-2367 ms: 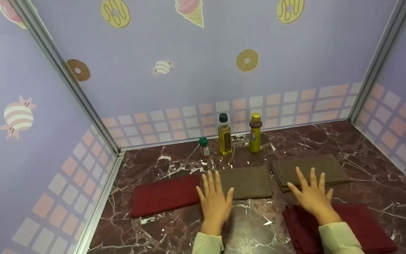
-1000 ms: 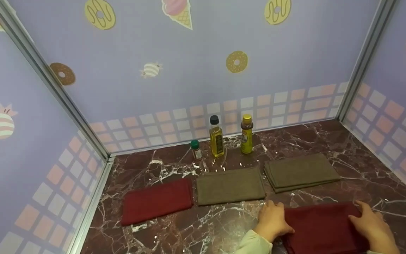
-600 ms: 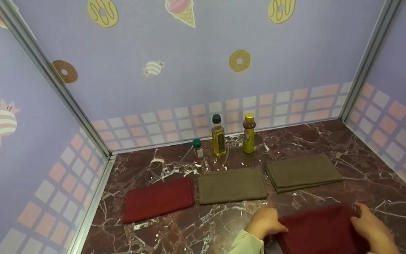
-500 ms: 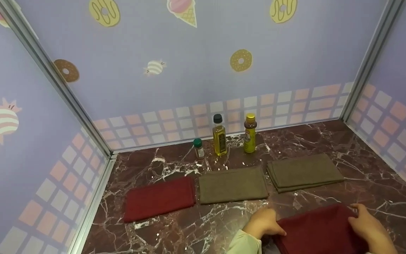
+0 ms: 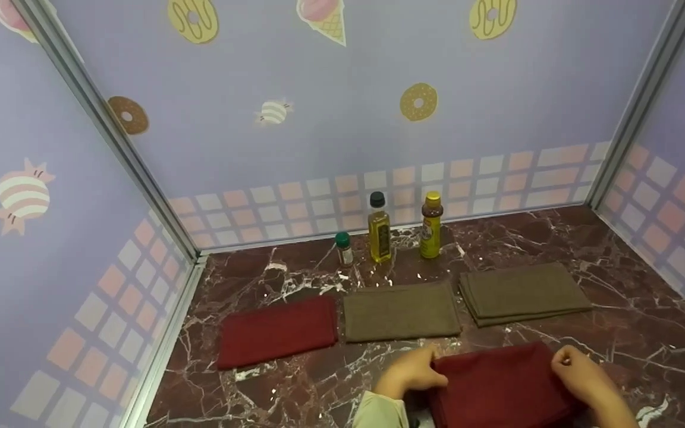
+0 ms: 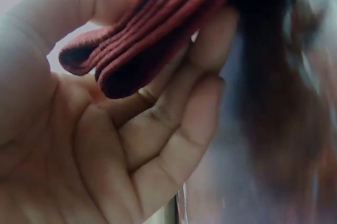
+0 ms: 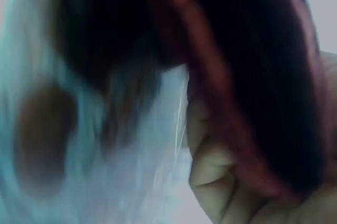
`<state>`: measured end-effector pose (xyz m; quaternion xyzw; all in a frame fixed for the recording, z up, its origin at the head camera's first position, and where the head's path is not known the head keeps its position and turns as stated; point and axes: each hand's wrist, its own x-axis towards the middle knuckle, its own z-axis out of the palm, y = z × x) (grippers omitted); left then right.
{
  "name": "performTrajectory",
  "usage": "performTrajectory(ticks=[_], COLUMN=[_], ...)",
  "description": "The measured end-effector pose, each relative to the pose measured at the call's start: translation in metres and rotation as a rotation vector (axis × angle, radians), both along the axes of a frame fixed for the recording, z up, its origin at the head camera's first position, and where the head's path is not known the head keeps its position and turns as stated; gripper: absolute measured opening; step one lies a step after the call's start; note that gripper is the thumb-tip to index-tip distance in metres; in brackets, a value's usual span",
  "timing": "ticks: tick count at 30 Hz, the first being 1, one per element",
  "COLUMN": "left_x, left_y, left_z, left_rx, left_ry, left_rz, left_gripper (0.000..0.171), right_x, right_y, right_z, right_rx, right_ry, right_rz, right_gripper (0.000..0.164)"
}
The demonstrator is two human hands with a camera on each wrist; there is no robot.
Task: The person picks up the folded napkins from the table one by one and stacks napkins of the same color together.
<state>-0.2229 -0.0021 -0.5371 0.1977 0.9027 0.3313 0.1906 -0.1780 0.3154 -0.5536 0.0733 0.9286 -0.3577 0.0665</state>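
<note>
A folded dark red cloth (image 5: 497,386) is held between my two hands near the front of the table, its lower part cut off by the frame edge. My left hand (image 5: 411,374) grips its left edge; in the left wrist view the thumb lies over the stacked folds (image 6: 152,34) and the fingers (image 6: 174,124) curl beneath. On the opposite edge my right hand (image 5: 583,374) pinches the cloth. The right wrist view is blurred, with the curled fingers (image 7: 210,171) under the folds. The cloth appears raised off the tabletop.
Behind lie a second folded red cloth (image 5: 277,331), an olive cloth (image 5: 402,312) and another olive cloth (image 5: 524,293). A green-capped jar (image 5: 344,248), an oil bottle (image 5: 380,229) and a yellow-capped bottle (image 5: 430,226) stand near the back wall (image 5: 330,142). The tabletop (image 5: 295,392) is dark marble.
Both hands, spread flat over the cloths at first, have come down to the front red cloth and gripped its sides. They have since shifted it left. The head view has swayed slightly.
</note>
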Motion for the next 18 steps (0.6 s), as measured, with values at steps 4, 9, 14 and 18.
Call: performTrajectory(ticks=[4, 9, 14, 18], left_x=[-0.004, -0.007, -0.006, -0.003], left_y=[-0.028, -0.061, -0.089, -0.107], left_z=[-0.002, -0.003, -0.005, -0.007], left_rx=[0.096, 0.182, 0.276, 0.332], left_ry=[0.002, 0.003, 0.038, 0.109], left_rz=[0.084, 0.181, 0.313, 0.447], left_gripper=[0.031, 0.037, 0.038, 0.037], right_x=[-0.008, -0.017, -0.025, -0.032], right_y=[-0.021, -0.05, -0.081, -0.105], right_z=[-0.002, -0.002, -0.001, 0.003], right_rx=[-0.018, -0.055, -0.112, -0.13], right_ry=[0.037, 0.107, 0.148, 0.18], right_rz=[0.026, 0.058, 0.071, 0.061], right_gripper=[0.005, 0.005, 0.015, 0.015])
